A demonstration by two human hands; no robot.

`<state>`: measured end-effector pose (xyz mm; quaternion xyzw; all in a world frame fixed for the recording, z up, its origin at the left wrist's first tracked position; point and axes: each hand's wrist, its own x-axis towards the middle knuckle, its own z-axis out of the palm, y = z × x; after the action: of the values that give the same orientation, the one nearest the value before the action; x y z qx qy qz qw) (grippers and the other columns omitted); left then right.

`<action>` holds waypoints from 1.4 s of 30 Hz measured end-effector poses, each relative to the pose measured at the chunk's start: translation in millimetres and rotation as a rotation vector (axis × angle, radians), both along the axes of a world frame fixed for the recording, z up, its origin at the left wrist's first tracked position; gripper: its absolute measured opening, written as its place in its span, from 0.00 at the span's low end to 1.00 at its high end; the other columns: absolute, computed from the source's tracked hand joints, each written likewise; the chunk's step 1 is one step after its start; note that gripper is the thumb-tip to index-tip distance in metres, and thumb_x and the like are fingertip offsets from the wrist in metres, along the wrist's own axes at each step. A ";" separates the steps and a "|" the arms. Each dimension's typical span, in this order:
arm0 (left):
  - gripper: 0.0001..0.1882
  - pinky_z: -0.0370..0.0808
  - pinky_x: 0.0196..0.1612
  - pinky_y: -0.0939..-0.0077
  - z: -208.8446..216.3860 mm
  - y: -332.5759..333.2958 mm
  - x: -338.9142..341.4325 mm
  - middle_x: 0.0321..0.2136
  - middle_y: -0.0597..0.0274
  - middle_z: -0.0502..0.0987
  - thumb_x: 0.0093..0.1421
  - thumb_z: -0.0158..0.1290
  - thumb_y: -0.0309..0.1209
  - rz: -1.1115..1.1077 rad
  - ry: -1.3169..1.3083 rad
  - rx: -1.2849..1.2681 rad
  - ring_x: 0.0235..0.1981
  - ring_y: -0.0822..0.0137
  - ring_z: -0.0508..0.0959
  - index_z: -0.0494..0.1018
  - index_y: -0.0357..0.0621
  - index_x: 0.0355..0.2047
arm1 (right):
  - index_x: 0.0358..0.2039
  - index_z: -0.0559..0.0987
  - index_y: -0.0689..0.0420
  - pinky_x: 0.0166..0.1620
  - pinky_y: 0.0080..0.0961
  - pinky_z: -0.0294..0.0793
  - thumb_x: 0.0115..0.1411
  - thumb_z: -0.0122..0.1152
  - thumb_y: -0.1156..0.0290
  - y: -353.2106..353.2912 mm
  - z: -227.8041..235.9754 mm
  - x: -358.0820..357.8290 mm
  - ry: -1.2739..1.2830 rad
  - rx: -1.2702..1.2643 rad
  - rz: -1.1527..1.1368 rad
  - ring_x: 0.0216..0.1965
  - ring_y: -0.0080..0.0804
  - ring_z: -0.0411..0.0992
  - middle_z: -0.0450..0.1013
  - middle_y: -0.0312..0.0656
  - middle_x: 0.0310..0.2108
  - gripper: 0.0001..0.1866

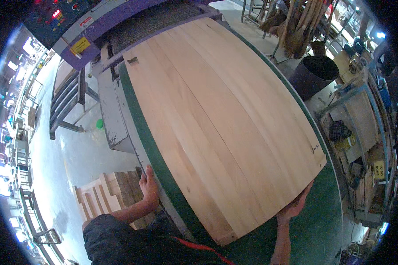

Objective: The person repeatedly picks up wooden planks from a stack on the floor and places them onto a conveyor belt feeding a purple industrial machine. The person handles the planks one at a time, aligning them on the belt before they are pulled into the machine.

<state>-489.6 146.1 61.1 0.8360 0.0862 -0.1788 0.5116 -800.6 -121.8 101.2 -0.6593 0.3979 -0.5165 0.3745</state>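
Observation:
A wide pale wooden panel (221,128), with visible board seams, lies on the green belt (157,152) of a machine. Its far end reaches the machine's purple housing (97,26). At its near right edge my right hand (295,205) is closed on the panel, fingers partly hidden by the wood. My left hand (150,190) is curled at the left metal edge (135,148) of the machine table, apart from the panel; its fingers show only in part.
Stacked wooden pieces (112,192) sit on the floor beside my left arm. A dark slatted rack (68,104) stands farther left. To the right are a black bin (315,75), several brooms (300,26) and a cluttered metal shelf cart (362,132). A control panel (55,17) is at the upper left.

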 end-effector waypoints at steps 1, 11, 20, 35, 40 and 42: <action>0.33 0.61 0.53 0.70 0.2 -1.3 2.1 0.47 0.53 0.71 0.62 0.44 0.53 -0.018 -0.024 -0.006 0.48 0.62 0.68 0.67 0.33 0.51 | 0.63 0.51 0.65 0.64 0.35 0.45 0.64 0.32 0.49 -1.8 0.6 2.4 0.097 0.000 -0.050 0.65 0.37 0.47 0.47 0.48 0.65 0.36; 0.29 0.61 0.46 0.73 -23.6 7.9 12.8 0.39 0.59 0.70 0.61 0.44 0.53 0.044 -0.025 -0.079 0.40 0.66 0.66 0.69 0.36 0.46 | 0.63 0.52 0.63 0.66 0.38 0.32 0.64 0.35 0.55 -40.5 -40.0 41.7 -0.031 -0.020 -0.030 0.68 0.40 0.37 0.44 0.47 0.66 0.33; 0.20 0.61 0.36 0.78 -37.5 17.3 13.5 0.27 0.70 0.68 0.61 0.48 0.50 0.138 0.081 -0.280 0.30 0.74 0.64 0.71 0.44 0.34 | 0.61 0.53 0.69 0.65 0.39 0.42 0.67 0.32 0.55 -41.2 -35.0 117.1 -0.054 -0.148 0.006 0.66 0.41 0.46 0.47 0.50 0.65 0.32; 0.20 0.64 0.43 0.79 -7.5 7.8 3.6 0.36 0.68 0.72 0.64 0.45 0.43 0.118 0.095 -0.394 0.38 0.75 0.67 0.70 0.38 0.45 | 0.63 0.52 0.61 0.65 0.36 0.41 0.65 0.36 0.59 -42.4 -39.2 167.2 -0.252 0.126 0.017 0.64 0.37 0.48 0.51 0.45 0.63 0.30; 0.20 0.64 0.35 0.79 1.2 2.5 5.5 0.30 0.70 0.69 0.64 0.45 0.45 0.076 0.077 -0.359 0.32 0.76 0.65 0.70 0.38 0.41 | 0.61 0.56 0.63 0.66 0.38 0.38 0.64 0.36 0.63 -51.3 -46.2 181.1 0.076 -0.085 -0.095 0.65 0.40 0.46 0.50 0.45 0.64 0.27; 0.21 0.61 0.30 0.78 3.6 -2.0 5.4 0.27 0.71 0.67 0.63 0.46 0.46 0.073 0.010 -0.283 0.27 0.76 0.62 0.71 0.38 0.38 | 0.62 0.55 0.64 0.66 0.40 0.28 0.63 0.35 0.59 -57.1 -59.1 182.2 0.145 -0.126 -0.111 0.68 0.44 0.33 0.45 0.48 0.66 0.30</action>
<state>-484.2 144.1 64.7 0.7510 0.0928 -0.1747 0.6300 -618.4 -178.9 42.2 -0.6939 0.4267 -0.5116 0.2734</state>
